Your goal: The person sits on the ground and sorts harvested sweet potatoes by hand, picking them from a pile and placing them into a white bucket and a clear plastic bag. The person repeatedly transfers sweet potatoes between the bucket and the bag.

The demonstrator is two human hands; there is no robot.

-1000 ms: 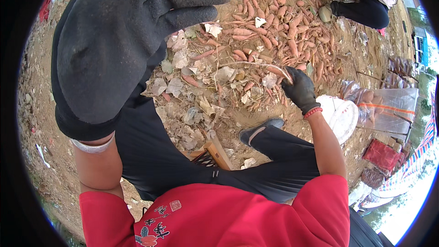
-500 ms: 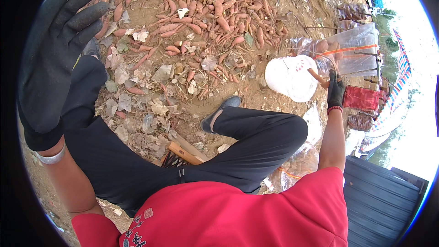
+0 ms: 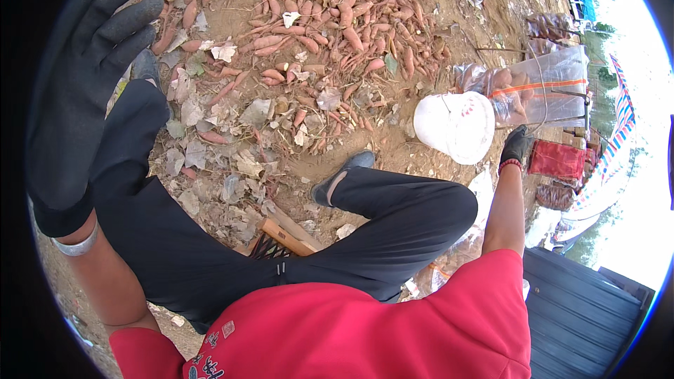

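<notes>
Hovering just right of the white round plastic bucket (image 3: pixel 463 142), the black-gloved right hand (image 3: pixel 516 146) was curled; whether it gripped the thin, brown, curving stem (image 3: pixel 545 91) beside its fingertips could not be told. The stem arched upward right of the bucket, much nearer that hand. Tapering, orange-pink sweet potatoes (image 3: pixel 349 36) lay heaped beyond the bucket, leftward. Well left of it, the black-gloved left hand (image 3: pixel 70 109) spread open.

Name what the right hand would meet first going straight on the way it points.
Probably the clear plastic bag with the orange stripe, just beyond the right hand in this view, though depth is hard to judge.
</notes>
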